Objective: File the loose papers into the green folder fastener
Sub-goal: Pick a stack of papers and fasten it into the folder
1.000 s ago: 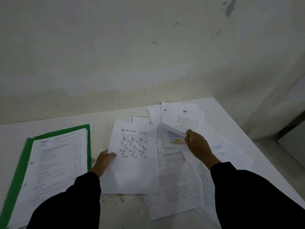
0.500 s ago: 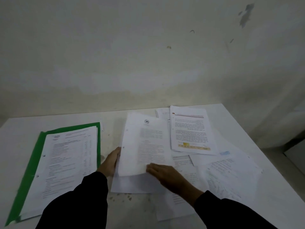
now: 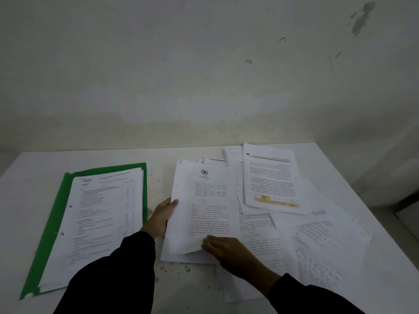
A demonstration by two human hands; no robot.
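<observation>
The green folder (image 3: 55,214) lies open at the left of the table, with a stack of filed printed sheets (image 3: 99,220) on it. In the middle lies a small pile topped by a sheet with a star emblem (image 3: 205,200). My left hand (image 3: 162,217) grips this pile's left edge, thumb on top. My right hand (image 3: 223,248) rests flat on the top sheet's lower right corner, which curls up slightly. Loose papers (image 3: 269,180) spread to the right, overlapping one another.
The white table (image 3: 335,173) ends at its right edge near a dark gap by the wall. A sheet with handwriting (image 3: 317,257) lies at the right front. A stained wall stands close behind the table. Small specks dot the table below the middle pile.
My right hand took the emblem sheet off the right pile, laid it on the picture sheet in the middle, and now rests on its lower corner. My left hand stays at that pile's left edge.
</observation>
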